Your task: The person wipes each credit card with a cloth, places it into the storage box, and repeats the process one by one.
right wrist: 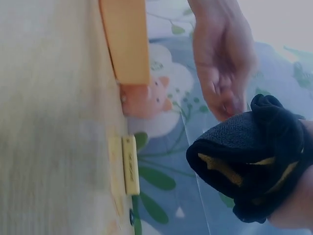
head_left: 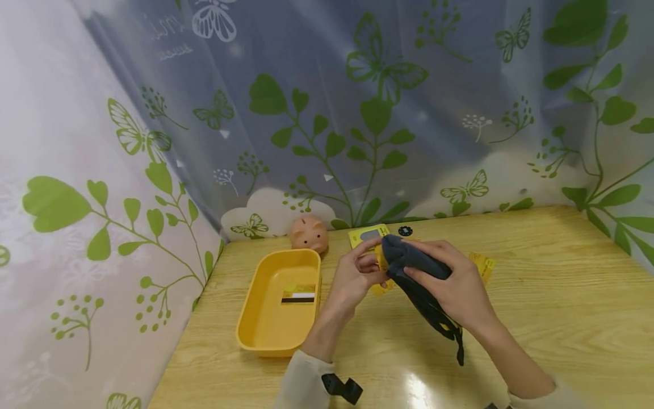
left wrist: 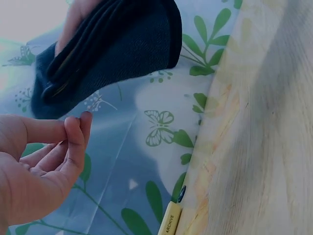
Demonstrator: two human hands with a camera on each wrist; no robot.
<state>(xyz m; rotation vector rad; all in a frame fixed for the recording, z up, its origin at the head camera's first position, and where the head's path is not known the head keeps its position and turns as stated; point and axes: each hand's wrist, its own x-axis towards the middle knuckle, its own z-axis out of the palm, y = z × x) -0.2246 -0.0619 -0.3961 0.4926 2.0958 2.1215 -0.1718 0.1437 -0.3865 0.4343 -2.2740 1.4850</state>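
My right hand (head_left: 462, 287) grips a dark blue cloth pouch (head_left: 416, 258) with black edging, folded over itself. Its open folds show yellow inside in the right wrist view, and a black strip hangs from its lower end. Beside the pouch's far end is my left hand (left wrist: 46, 166), its fingers loosely bent and the fingertips close together, with nothing seen between them. A small gap separates those fingertips from the cloth (left wrist: 107, 54) in the left wrist view. Yellow pieces (head_left: 380, 288) show behind the hands, partly hidden.
A yellow tray (head_left: 250, 335) stands left on the wooden table, holding a yellow card (head_left: 298, 295) with a dark stripe. Behind it sits a pink piggy bank (head_left: 308, 234). At the back lie a yellow box (head_left: 357, 236) and a black chip (head_left: 405, 231); another yellow card (head_left: 482, 264) lies right.
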